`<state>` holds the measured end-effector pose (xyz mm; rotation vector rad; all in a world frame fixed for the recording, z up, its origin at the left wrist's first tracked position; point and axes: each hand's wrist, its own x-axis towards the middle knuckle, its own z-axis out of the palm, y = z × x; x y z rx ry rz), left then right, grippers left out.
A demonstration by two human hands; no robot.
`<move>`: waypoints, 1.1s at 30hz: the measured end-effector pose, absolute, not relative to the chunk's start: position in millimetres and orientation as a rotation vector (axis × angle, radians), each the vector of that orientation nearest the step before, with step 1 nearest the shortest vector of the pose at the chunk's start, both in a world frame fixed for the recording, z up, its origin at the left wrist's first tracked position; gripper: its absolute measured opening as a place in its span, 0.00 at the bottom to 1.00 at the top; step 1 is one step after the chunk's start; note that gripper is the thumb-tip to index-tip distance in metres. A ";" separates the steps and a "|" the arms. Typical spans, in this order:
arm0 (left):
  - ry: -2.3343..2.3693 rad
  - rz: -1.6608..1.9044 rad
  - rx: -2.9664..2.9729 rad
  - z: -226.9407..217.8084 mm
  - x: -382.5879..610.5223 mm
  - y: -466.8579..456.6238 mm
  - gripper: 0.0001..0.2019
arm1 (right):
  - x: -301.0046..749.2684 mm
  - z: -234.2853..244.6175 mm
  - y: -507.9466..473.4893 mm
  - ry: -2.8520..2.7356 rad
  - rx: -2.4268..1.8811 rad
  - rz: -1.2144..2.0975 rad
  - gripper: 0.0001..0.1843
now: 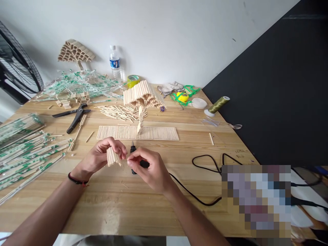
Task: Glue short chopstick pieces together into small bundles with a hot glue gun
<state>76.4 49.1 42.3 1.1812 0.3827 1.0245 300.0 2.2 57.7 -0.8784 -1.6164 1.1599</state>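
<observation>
My left hand (98, 156) is closed around a small block of short wooden sticks (112, 157) joined side by side. Close to its right end, the thumb and fingertips of my right hand (151, 169) are pinched together; whatever they hold is too small to make out. Partly hidden behind my right hand, a black glue gun (132, 149) lies on the table with its tip pointing away. Beyond both hands is a long flat base of stick slats (161, 133). On it stands a tree-like stick model (140, 119) with a wide slanted top.
Loose cut sticks (120, 112) lie behind the base. Black pliers (77, 118) and wrapped stick bundles (28, 147) are at left. A water bottle (114, 65), yellow tape roll (133, 81) and second stick tree (74, 51) stand behind. A black cord (194, 196) runs right.
</observation>
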 end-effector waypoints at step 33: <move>0.326 0.911 1.239 45.3 80.6 43.7 0.03 | 302.6 62.2 0.7 -1.376 -0.824 1.331 0.14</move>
